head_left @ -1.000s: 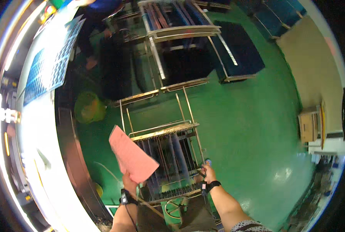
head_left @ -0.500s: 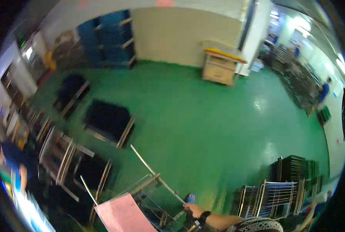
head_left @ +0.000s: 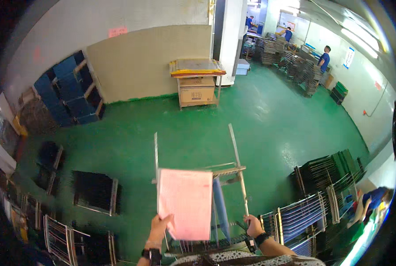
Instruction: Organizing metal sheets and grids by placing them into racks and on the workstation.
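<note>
A metal rack frame (head_left: pixel 243 190) with two long bars pointing away stands before me. Over its left side lies a pink sheet (head_left: pixel 187 201). My left hand (head_left: pixel 161 228) is closed at the sheet's lower left edge, thumb on top; whether the rail beneath is also in its grip I cannot tell. My right hand (head_left: pixel 254 227) is closed around the right metal rail of the rack frame. Between the rails, beside the sheet, hangs a narrow blue panel (head_left: pixel 221 208). Both wrists wear dark bands.
Slatted racks (head_left: pixel 300 219) stand close on my right, with a person (head_left: pixel 373 204) beyond them. Dark stacks (head_left: pixel 94 190) sit on the left. Ahead, a small table (head_left: pixel 197 68) holds flat frames above a cardboard box (head_left: pixel 197 94). Workers and piled racks are at the far right.
The view has turned to the right. The rack frame now points straight ahead, and my left hand has come into view at the pink sheet. My right hand still grips the rail.
</note>
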### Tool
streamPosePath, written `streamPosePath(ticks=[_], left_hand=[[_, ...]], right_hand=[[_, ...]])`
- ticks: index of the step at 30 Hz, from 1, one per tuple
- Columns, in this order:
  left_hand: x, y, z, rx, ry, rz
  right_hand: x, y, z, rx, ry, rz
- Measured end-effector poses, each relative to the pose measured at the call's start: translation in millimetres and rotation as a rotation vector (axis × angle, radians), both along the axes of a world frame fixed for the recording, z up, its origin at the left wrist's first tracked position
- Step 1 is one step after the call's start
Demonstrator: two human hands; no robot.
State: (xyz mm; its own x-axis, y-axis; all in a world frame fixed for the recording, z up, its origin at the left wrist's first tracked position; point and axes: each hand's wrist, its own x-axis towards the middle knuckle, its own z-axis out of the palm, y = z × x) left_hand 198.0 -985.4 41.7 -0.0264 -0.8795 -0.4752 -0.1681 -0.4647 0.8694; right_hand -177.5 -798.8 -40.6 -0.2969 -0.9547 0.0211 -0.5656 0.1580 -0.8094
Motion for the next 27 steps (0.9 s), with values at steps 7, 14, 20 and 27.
streamPosePath(ticks=[7, 14, 20, 27], left_hand=[[-103.5, -164.1, -0.4, -0.184, 0.182, -0.405], [-211.9, -305.7, 8.2, -0.429, 0.25, -0.717], [-336.3, -397.5, 31.1, -0.403, 0.015, -0.913], [-476.6, -508.1, 56.2, -0.226, -0.075, -0.781]], right_hand=[[-40.0, -94.2, 5.3, 0.02, -0.977, -0.798], [-81.6, -188.3, 39.4, -0.241, -1.136, -1.095], [-159.3, -244.1, 23.2, -0.285, -1.099, -1.21], [-323.0, -380.9, 28.5, -0.33, -1.241, -1.189]])
